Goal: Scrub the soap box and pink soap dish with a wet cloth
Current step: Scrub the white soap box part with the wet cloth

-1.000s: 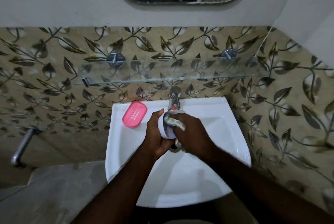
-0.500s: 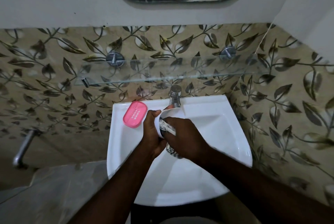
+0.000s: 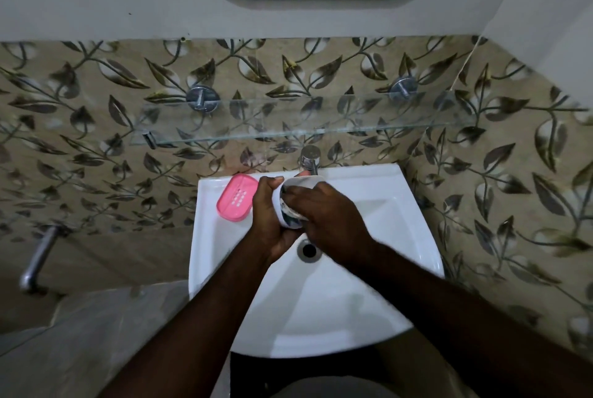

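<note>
1. Fingers of the left hand are curled round the box and clamp its left wall, with the thumb hooked over the top rim.
2. The right hand has its fingers bent into the box's open face, bunching the cloth against the inside.
3. What changed: a second ago the cloth sat near the box's upper rim, with a tail hanging below the right hand. Now the wad lies lower inside the box and little of the tail shows.
4. The right fingers have also gone further into the hollow, and both hands have edged up towards the tap.
5. I take this to mean the scrub has moved from the rim to the inner floor, so the box is partly done. Its outer walls look untouched by the cloth, though the left palm hides most of them.
6. The box is held in the air over the sink, above the drain and between the two hands. Both sets of fingers touch it, one outside and one inside.
7. The dish lies on the sink's rear left ledge, just beside the left knuckles but apart from them. It has not shifted, and its turn is likely to come next.
</note>
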{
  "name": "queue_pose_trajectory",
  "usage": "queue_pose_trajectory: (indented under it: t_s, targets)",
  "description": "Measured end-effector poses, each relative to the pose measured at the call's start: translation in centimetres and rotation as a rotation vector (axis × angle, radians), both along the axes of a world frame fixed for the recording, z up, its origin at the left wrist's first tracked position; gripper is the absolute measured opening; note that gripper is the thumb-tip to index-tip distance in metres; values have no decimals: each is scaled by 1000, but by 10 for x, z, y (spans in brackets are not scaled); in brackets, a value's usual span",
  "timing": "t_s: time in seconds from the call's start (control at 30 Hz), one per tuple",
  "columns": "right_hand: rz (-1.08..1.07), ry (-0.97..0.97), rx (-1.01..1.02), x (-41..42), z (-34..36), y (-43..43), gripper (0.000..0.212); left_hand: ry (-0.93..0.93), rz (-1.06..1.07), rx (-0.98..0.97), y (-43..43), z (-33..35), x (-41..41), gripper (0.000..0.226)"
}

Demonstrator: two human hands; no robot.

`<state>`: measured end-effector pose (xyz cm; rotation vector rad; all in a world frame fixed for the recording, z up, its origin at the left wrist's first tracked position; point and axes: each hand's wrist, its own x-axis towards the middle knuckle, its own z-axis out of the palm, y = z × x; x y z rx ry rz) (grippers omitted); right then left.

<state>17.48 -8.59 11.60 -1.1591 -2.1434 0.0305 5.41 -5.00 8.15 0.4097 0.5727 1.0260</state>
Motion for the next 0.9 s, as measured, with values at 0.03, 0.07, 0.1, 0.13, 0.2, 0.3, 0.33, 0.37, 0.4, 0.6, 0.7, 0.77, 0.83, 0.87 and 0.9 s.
queue_pose_trajectory:
  t_s: [0.03, 0.07, 0.1, 0.13, 0.2, 0.3, 0.33, 0.37, 0.4, 0.6, 0.7, 0.77, 0.83, 0.87, 0.9]
  targets:
    - [-4, -129, 126, 6, -1, 5, 35, -18, -11, -13, -1, 1, 2, 42]
    - [-39, -212, 170, 11, -3, 10, 35, -28, -16, -13, -2, 1, 4, 39]
    - [-98, -263, 154, 16, -5, 12, 35, -28, -13, -5, -3, 2, 6, 39]
    - [-170, -282, 94, 18, -7, 13, 35, -28, -10, 7, -4, 3, 8, 41]
    - [-308, -267, -95, 19, -12, 11, 29, -4, -22, 27, -6, 5, 12, 46]
    - [-412, -138, -402, 15, -17, 9, 21, 26, -36, 7, -12, -5, 16, 56]
    - [-415, -75, -478, 15, -17, 9, 20, 20, -26, -11, -14, -8, 17, 55]
    - [-406, -23, -548, 16, -16, 11, 16, 21, -12, -21, -16, -9, 17, 51]
    - [-388, 5, -608, 17, -14, 13, 10, 29, 1, -24, -17, -11, 18, 48]
    - [-256, 260, -798, 23, -2, 18, 27, 77, 25, -8, -14, -11, 18, 54]
    - [-164, 467, -848, 13, 3, 8, 32, 69, 70, 20, -12, -8, 15, 46]
    - [-62, 566, -829, 2, 7, 0, 29, 45, 91, 23, -10, -8, 13, 46]
    - [11, 593, -793, -7, 9, -6, 28, 37, 102, 28, -8, -9, 12, 47]
    - [26, 573, -786, -8, 9, -7, 26, 47, 106, 31, -7, -9, 10, 47]
    - [34, 519, -769, -6, 9, -7, 25, 64, 107, 34, -6, -10, 8, 46]
